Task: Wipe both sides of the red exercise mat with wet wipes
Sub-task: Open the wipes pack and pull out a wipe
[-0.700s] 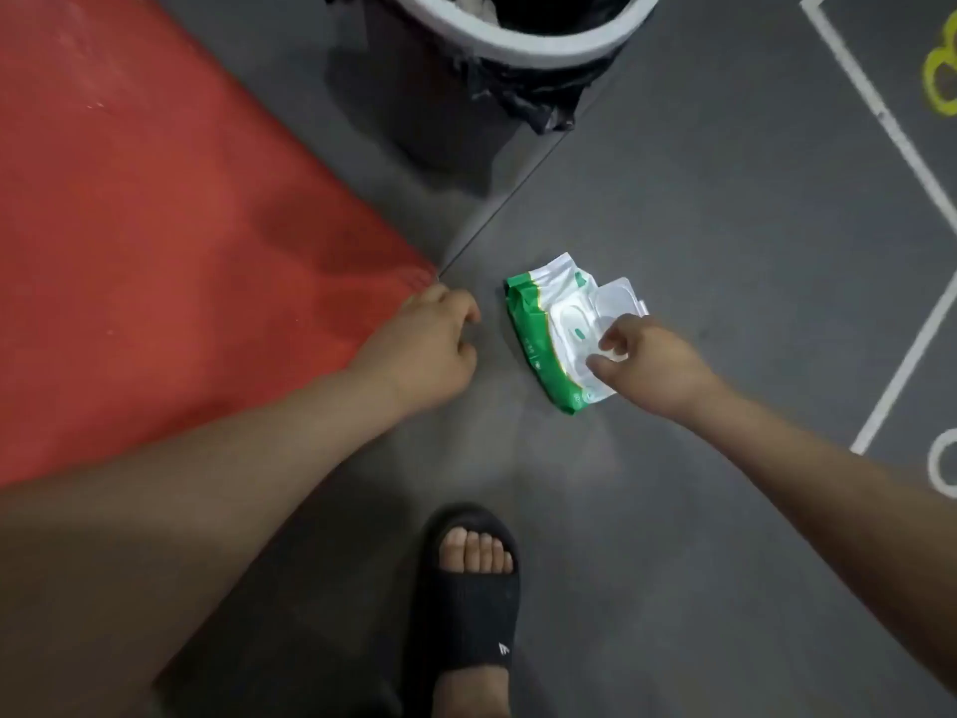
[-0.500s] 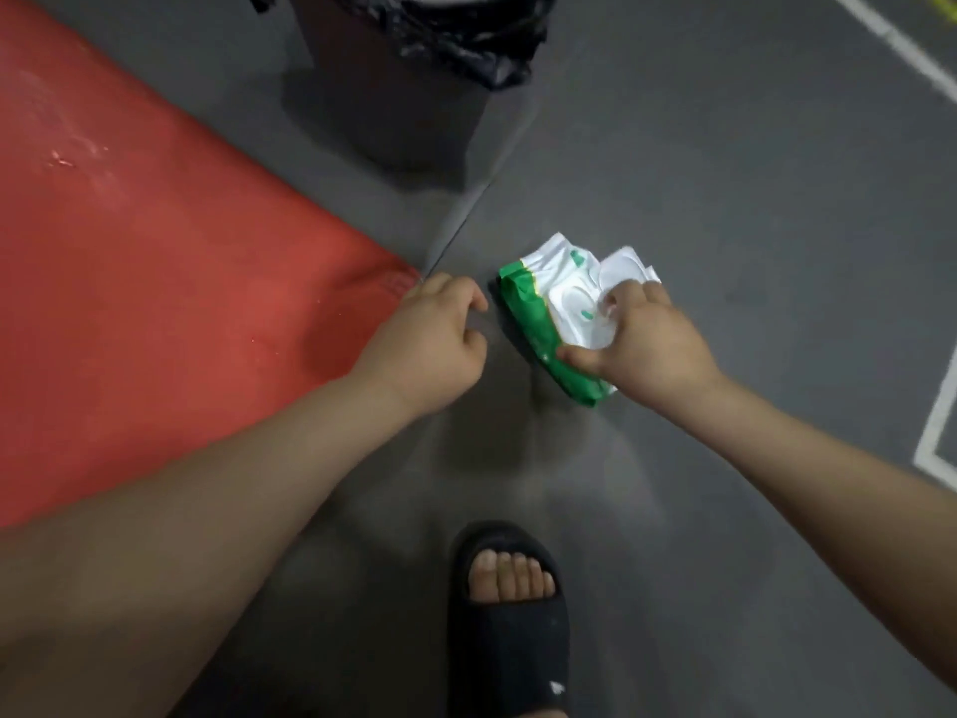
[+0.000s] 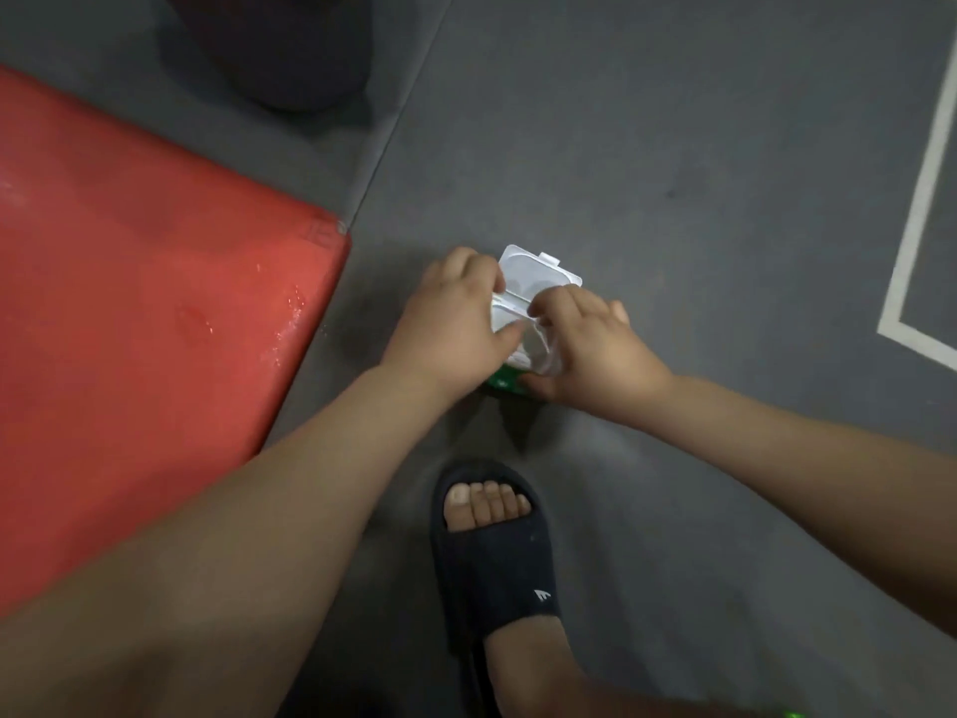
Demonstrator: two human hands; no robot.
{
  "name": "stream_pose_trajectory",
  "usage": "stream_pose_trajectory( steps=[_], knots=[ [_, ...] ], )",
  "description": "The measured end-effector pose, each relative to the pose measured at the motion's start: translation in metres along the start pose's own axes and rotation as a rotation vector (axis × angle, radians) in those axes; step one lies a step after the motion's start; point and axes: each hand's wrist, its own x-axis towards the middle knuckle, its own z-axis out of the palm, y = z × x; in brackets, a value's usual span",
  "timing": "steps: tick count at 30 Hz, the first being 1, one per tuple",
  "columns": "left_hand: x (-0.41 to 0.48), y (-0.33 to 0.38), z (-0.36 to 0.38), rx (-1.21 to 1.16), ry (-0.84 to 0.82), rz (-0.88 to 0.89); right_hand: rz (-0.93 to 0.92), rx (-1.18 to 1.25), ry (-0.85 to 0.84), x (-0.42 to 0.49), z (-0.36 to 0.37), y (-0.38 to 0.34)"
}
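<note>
The red exercise mat (image 3: 129,313) lies flat on the grey floor at the left, with wet streaks near its corner. A green and white pack of wet wipes (image 3: 538,282) is held just right of that corner, its clear plastic lid flipped open. My left hand (image 3: 455,323) grips the pack's left side, thumb on top. My right hand (image 3: 590,344) holds the right side, with fingers curled over the opening. Most of the pack is hidden under both hands.
A dark waste bin (image 3: 279,49) stands on the floor beyond the mat. My foot in a black slide sandal (image 3: 492,551) is planted just below the hands. White painted lines (image 3: 922,209) mark the floor at the right.
My left hand left the mat's corner and took hold of the wipes pack. The right hand closed further over the pack. The camera tilted down, so the bin slid toward the top.
</note>
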Motion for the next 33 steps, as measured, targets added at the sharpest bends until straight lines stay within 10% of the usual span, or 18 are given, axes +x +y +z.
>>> stream_pose_trajectory(
  steps=[33],
  knots=[
    [-0.018, -0.018, 0.02, -0.213, 0.232, -0.318, -0.124, -0.265, -0.023, 0.031, 0.0, -0.018]
  ],
)
